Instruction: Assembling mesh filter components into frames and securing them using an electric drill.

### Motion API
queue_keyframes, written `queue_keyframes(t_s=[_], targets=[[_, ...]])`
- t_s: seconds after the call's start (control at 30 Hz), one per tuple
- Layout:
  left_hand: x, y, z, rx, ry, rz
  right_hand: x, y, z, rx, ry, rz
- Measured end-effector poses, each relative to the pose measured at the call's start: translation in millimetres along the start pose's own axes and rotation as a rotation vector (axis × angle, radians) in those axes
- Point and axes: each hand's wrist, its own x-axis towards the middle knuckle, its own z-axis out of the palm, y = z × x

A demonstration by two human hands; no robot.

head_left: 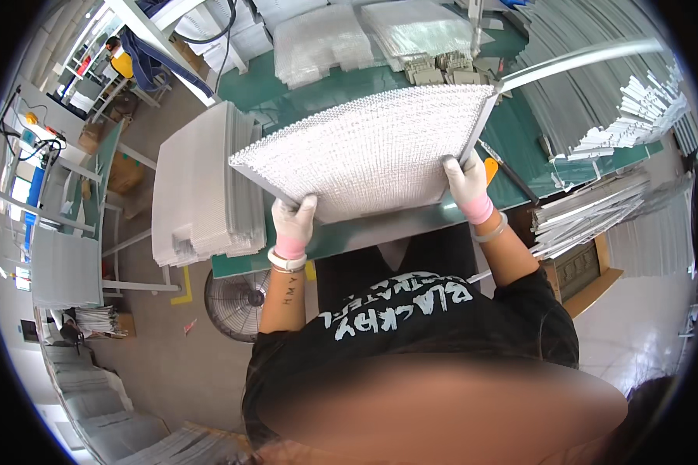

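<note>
1. Head view: the left hand (293,225) and right hand (468,184) (both gloved) each have a closed grip on the near edge of a white mesh filter panel (372,151), held tilted above the green bench (287,97).
2. A stack of similar, possibly identical, panels (198,186) lies at the left.

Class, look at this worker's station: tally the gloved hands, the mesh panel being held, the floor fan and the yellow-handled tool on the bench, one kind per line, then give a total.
Gloved hands: 2, left hand and right hand
Held white mesh panel: 1
Floor fan: 1
Yellow-handled tool: 1
Total: 5
</note>
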Motion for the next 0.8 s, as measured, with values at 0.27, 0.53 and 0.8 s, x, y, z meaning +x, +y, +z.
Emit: queue_keyframes(t_s=[0.27, 0.53, 0.8], targets=[[58, 83, -21, 0.002, -0.014, 0.109, 75, -75, -24, 0.006, -0.148, 0.092], [43, 88, 18, -0.035, -0.070, 0.439, 65, -87, -10, -0.064, 0.014, -0.237], [31, 103, 27, -0.158, -0.399, 0.594, 31, -108, -19, 0.360, -0.330, -0.312]])
